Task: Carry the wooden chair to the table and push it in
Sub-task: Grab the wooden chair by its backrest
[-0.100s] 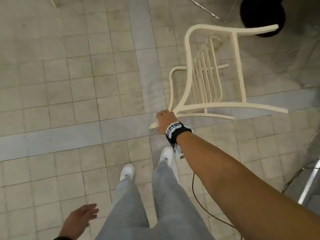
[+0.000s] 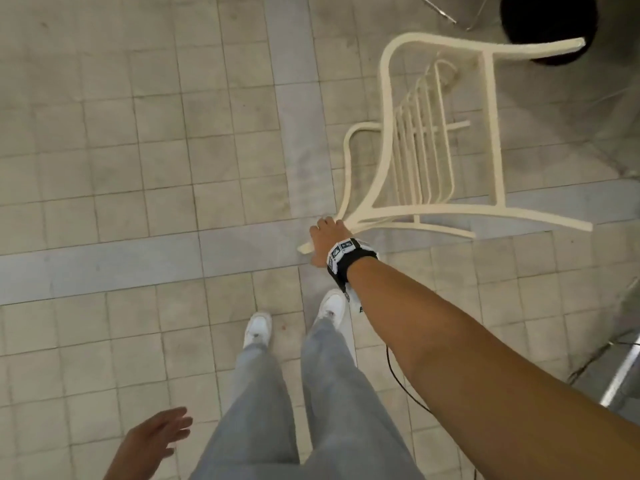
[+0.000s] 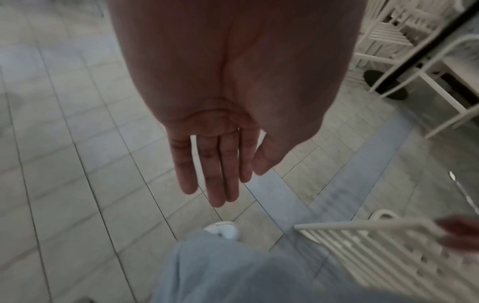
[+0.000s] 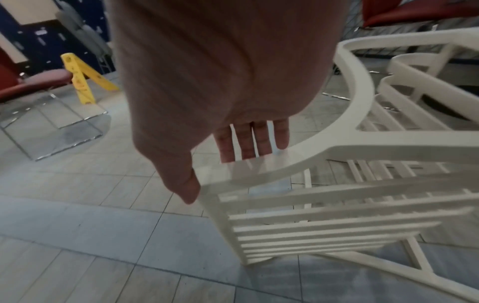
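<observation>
From the head view we see our right hand [image 2: 327, 242] grasping the cream wooden chair [image 2: 436, 133] at the top corner of its backrest, the chair tipped over so its legs point away to the right, above the tiled floor [image 2: 138, 168]. A black round base [image 2: 549, 27] sits just beyond the chair's far leg, with thin metal legs [image 2: 450, 15] beside it. Our white shoes [image 2: 258, 329] and grey trousers [image 2: 263, 410] stand on the tiles below the hand, and our left hand [image 2: 152, 443] hangs released at the lower left, fingers spread, holding nothing. From the left wrist view the left hand [image 3: 220, 143] shows a loose flat palm and straight fingers over the floor; more white chairs [image 3: 388, 37] stand at the upper right around a dark post, and the slatted back of the carried chair [image 3: 376, 246] lies at the lower right, blurred. From the right wrist view the right hand [image 4: 233, 127] has its thumb on the near side of the backrest rail and its fingers [image 4: 259, 141] behind it. A yellow floor sign [image 4: 83, 78] and a red-seated chair [image 4: 39, 82] stand well apart at the left.
</observation>
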### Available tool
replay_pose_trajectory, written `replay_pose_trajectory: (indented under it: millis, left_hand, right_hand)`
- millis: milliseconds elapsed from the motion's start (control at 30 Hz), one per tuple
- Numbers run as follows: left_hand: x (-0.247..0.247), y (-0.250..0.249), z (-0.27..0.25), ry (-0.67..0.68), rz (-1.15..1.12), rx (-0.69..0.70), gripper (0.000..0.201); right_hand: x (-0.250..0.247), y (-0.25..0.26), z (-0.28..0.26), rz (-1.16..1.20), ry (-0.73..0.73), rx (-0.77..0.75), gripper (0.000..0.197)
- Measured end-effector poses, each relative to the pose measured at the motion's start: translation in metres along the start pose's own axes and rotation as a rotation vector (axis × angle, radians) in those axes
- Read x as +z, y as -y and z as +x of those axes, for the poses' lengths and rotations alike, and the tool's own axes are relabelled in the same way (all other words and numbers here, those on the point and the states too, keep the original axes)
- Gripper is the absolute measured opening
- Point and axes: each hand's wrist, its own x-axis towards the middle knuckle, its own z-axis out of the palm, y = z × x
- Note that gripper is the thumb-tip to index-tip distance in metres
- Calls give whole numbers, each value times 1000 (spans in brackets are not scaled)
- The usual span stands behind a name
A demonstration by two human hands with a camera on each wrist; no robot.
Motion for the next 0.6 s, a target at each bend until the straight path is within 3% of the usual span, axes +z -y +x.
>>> replay_pose_trajectory:
  millis: [133,300,433,600]
  left_hand:
    - [7,14,7,-86,24,-53,13]
    - [19,0,28,-26,219,-23,13]
    - [13,-47,54,68,497,103,15]
    - [39,-145,62,101,660,324,27]
  right_hand:
    - [3,4,22,-55,4,-77,58]
    - [11,0,34,47,2,-22,53]
    - [7,-12,12,121,-161,19,53]
    - [-32,-33,-42,247,-411,19,50]
